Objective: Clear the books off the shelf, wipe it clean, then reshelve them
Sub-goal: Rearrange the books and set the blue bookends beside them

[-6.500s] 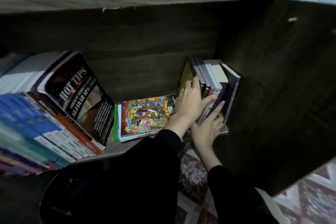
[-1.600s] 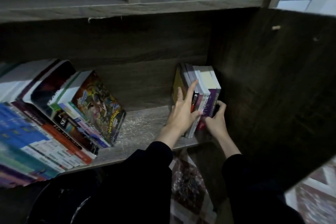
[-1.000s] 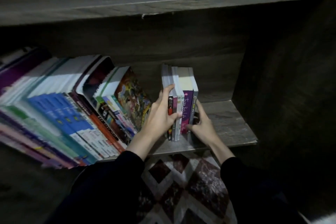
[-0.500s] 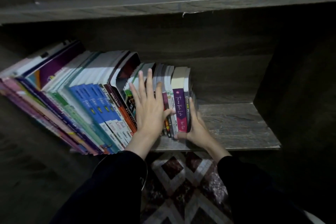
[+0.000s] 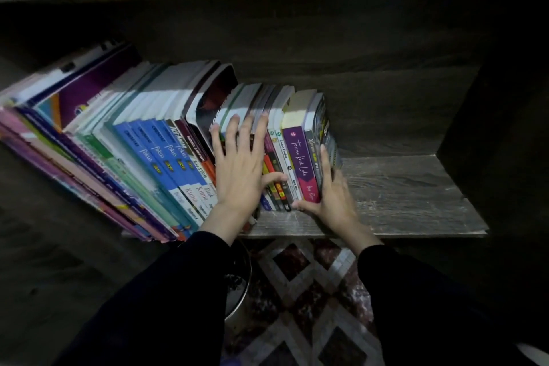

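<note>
My left hand (image 5: 240, 175) lies flat on the spines in the row of books (image 5: 154, 140), fingers spread and straight, thumb reaching right onto the thin paperbacks (image 5: 277, 184). My right hand (image 5: 332, 196) presses flat against the outer cover of the dark end book (image 5: 322, 128), fingers pointing up, thumb across the bottom front of the purple "Terima Kasih, Luka" book (image 5: 300, 157). The whole row leans left, with the blue "Fokus" books (image 5: 166, 154) near the middle and large pink and purple ones (image 5: 59, 163) far left. The shelf (image 5: 401, 193) shows bare wood to the right. Black sleeves (image 5: 184, 291), with a patterned rug (image 5: 312, 291) below. Dim light.
</note>
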